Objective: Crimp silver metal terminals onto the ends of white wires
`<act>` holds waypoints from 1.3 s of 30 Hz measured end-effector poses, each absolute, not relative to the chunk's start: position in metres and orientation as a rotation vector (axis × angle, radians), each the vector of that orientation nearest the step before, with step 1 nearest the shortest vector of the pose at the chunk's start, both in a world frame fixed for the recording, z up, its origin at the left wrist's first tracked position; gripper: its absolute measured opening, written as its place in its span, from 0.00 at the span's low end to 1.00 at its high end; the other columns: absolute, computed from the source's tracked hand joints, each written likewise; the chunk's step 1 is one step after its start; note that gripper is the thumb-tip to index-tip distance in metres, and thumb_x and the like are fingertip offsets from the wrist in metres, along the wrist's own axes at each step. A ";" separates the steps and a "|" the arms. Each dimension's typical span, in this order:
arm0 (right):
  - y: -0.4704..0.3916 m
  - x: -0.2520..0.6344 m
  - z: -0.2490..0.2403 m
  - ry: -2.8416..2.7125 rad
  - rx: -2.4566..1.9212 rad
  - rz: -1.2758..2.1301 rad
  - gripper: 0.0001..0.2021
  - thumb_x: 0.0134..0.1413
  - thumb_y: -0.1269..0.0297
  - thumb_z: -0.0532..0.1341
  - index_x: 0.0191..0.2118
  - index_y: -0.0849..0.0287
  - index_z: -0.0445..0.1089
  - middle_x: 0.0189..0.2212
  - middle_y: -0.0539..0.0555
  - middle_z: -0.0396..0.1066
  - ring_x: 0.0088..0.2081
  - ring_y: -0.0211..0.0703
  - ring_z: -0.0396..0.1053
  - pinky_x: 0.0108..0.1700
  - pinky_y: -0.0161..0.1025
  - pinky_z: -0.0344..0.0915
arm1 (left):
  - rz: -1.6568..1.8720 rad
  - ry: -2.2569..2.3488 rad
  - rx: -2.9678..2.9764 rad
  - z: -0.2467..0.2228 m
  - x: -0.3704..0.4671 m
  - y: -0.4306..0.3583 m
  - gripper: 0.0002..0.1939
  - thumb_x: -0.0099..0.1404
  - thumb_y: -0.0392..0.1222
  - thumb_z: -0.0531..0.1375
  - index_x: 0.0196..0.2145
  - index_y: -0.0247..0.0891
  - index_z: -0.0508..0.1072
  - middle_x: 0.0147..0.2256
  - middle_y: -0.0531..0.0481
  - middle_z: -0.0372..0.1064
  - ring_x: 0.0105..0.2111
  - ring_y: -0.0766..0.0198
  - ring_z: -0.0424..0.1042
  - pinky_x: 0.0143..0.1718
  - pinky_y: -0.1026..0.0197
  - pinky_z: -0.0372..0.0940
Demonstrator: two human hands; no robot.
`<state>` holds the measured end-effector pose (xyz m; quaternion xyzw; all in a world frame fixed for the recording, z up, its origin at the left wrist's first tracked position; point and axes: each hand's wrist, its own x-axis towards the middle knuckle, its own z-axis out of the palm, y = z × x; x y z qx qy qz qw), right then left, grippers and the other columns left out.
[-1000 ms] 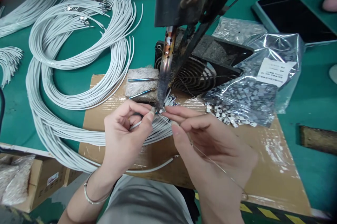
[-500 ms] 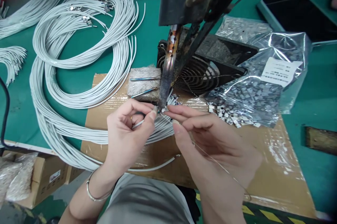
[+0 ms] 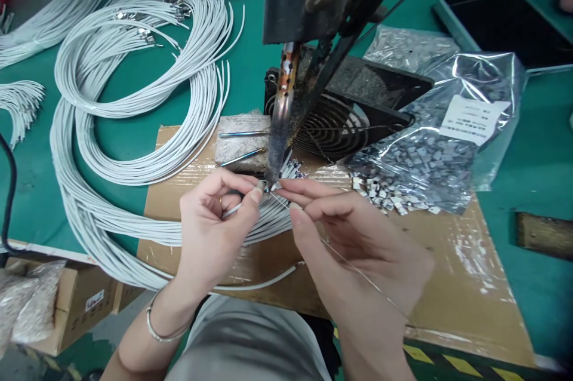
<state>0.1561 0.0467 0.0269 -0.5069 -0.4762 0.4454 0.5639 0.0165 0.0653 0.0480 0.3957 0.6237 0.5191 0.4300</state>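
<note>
My left hand [image 3: 217, 220] is closed in a pinch on the end of a white cable [image 3: 231, 210], close beside the tip of a soldering iron [image 3: 278, 142] that hangs tip-down in a holder. My right hand [image 3: 358, 249] is closed on a thin solder wire [image 3: 344, 260], whose front end reaches the iron's tip while its tail runs back across the palm. Its outstretched fingertips touch a small metal piece [image 3: 276, 186] at the tip. Exactly how cable end and metal piece meet there is too small to make out. Under both hands lies a bundle of white cables [image 3: 268, 226].
Behind the iron stands a black fan [image 3: 340, 127]. A wrapped block [image 3: 244, 136] bears two metal rods. Loose metal pieces [image 3: 389, 194] spill from a clear bag [image 3: 425, 160] on the cardboard [image 3: 452, 273]. Coiled cables [image 3: 85, 94] lie left; a tablet-like device [image 3: 505, 25] lies back right.
The whole view has shifted slightly, so most things sit a little further left. My right hand has edged slightly left. Both hands keep their grips at the iron's tip.
</note>
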 end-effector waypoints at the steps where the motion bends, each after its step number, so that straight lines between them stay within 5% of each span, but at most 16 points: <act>1: 0.047 0.156 0.027 -1.123 -1.198 1.045 0.10 0.62 0.77 0.69 0.35 0.53 0.76 0.48 0.50 0.85 0.47 0.44 0.84 0.57 0.42 0.79 | 1.293 1.561 0.991 0.048 0.017 0.065 0.08 0.57 0.31 0.73 0.27 0.38 0.79 0.34 0.47 0.82 0.23 0.69 0.69 0.20 0.68 0.55; 39: 0.047 0.155 0.025 -1.136 -1.195 0.995 0.10 0.62 0.77 0.70 0.36 0.53 0.77 0.46 0.49 0.85 0.47 0.44 0.84 0.55 0.41 0.79 | 1.308 1.510 1.000 0.044 0.016 0.065 0.06 0.58 0.31 0.72 0.27 0.38 0.80 0.33 0.49 0.82 0.23 0.72 0.67 0.19 0.69 0.52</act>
